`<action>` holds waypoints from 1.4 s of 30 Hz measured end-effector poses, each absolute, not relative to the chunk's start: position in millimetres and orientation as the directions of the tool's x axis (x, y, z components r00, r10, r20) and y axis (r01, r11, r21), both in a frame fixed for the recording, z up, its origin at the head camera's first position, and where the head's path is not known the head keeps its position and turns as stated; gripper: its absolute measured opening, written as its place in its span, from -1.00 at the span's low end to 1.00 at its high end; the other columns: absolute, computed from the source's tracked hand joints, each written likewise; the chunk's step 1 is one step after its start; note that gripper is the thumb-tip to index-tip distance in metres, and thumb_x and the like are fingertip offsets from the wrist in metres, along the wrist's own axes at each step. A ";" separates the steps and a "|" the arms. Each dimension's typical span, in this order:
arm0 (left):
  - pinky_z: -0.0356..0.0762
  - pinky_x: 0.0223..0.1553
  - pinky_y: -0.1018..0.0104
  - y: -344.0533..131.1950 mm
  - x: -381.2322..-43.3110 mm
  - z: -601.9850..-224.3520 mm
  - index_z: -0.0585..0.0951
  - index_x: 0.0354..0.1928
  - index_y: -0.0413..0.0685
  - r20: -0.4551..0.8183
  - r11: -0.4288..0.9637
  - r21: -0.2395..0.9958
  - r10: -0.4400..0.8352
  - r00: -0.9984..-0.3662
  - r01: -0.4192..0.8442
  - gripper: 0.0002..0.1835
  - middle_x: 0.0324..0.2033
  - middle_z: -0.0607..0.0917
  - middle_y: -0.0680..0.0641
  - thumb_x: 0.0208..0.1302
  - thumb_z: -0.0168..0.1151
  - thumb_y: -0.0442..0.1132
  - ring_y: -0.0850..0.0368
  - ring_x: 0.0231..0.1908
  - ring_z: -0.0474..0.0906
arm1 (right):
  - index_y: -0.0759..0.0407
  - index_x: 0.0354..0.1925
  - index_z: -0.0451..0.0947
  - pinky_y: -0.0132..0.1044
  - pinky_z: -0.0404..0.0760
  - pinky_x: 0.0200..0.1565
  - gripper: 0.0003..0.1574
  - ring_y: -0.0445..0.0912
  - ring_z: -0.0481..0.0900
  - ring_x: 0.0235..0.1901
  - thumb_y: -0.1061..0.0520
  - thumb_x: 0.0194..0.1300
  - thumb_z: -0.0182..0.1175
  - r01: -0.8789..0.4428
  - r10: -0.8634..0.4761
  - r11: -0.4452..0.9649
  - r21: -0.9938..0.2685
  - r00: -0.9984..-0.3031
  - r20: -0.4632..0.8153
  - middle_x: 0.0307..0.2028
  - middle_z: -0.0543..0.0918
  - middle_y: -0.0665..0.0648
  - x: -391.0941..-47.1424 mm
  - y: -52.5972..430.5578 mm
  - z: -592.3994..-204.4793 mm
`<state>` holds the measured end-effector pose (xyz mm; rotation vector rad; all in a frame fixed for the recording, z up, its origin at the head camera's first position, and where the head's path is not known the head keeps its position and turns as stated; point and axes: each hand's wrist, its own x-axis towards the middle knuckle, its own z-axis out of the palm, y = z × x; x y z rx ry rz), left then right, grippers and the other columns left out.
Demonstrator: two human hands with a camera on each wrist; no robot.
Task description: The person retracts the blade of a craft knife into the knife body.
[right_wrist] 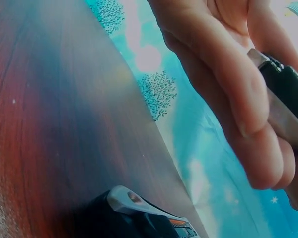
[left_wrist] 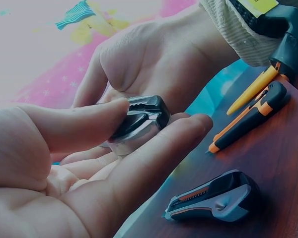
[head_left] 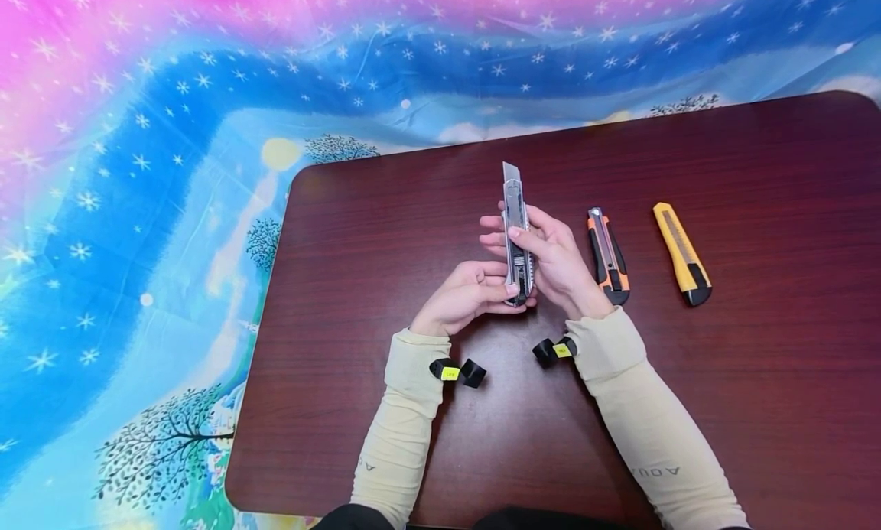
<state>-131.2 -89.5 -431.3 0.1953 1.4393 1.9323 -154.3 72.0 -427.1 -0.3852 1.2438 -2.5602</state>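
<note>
A silver and black snap-off utility knife point(head_left: 516, 235) is held upright between both hands, a length of blade point(head_left: 511, 172) showing at its top end. My left hand point(head_left: 464, 294) pinches the lower end, thumb on the front and fingers behind. Higher up, my right hand point(head_left: 560, 258) grips the body with its thumb across the front. In the left wrist view the knife's black butt end point(left_wrist: 151, 111) sits between the left thumb and fingers. The right wrist view has the held knife point(right_wrist: 290, 101) at its right edge, partly covered by fingers.
Right of the hands, an orange and black utility knife point(head_left: 607, 255) and a yellow one point(head_left: 681, 255) lie on the dark wooden table point(head_left: 778, 362). A grey and black utility knife point(left_wrist: 216, 196) lies nearby in the left wrist view. Snowflake-patterned cloth point(head_left: 172, 178) surrounds the table.
</note>
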 end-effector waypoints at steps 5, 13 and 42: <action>0.62 0.07 0.10 -89.1 -131.4 -431.1 0.39 0.16 -0.57 -0.278 -0.130 0.888 0.614 -0.739 -0.442 -0.63 -0.02 0.54 -0.58 0.32 0.00 -0.57 0.06 -0.20 0.69 | 0.31 0.26 0.30 -0.19 0.68 0.04 -0.54 0.00 0.72 -0.10 0.38 0.43 -0.06 0.126 -0.360 -0.614 -0.779 -0.923 0.134 0.00 0.68 0.22 -154.5 72.5 -426.9; 0.62 0.08 0.09 -89.0 -131.2 -430.6 0.38 0.16 -0.58 -0.280 -0.133 0.885 0.615 -0.737 -0.447 -0.63 0.04 0.45 -0.65 0.32 0.00 -0.58 0.07 -0.20 0.69 | 0.31 0.26 0.30 -0.17 0.67 0.06 -0.54 0.00 0.71 -0.09 0.39 0.42 -0.06 0.130 -0.366 -0.612 -0.780 -0.921 0.134 0.01 0.67 0.22 -153.7 72.9 -425.8; 0.64 0.05 0.10 -88.4 -130.7 -430.8 0.40 0.15 -0.56 -0.288 -0.123 0.890 0.596 -0.750 -0.439 -0.64 0.00 0.49 -0.63 0.33 0.01 -0.56 0.08 -0.22 0.70 | 0.33 0.31 0.26 -0.16 0.63 0.13 -0.45 0.02 0.70 -0.04 0.45 0.38 -0.06 0.150 -0.390 -0.620 -0.770 -0.911 0.136 0.06 0.65 0.24 -154.8 74.4 -424.7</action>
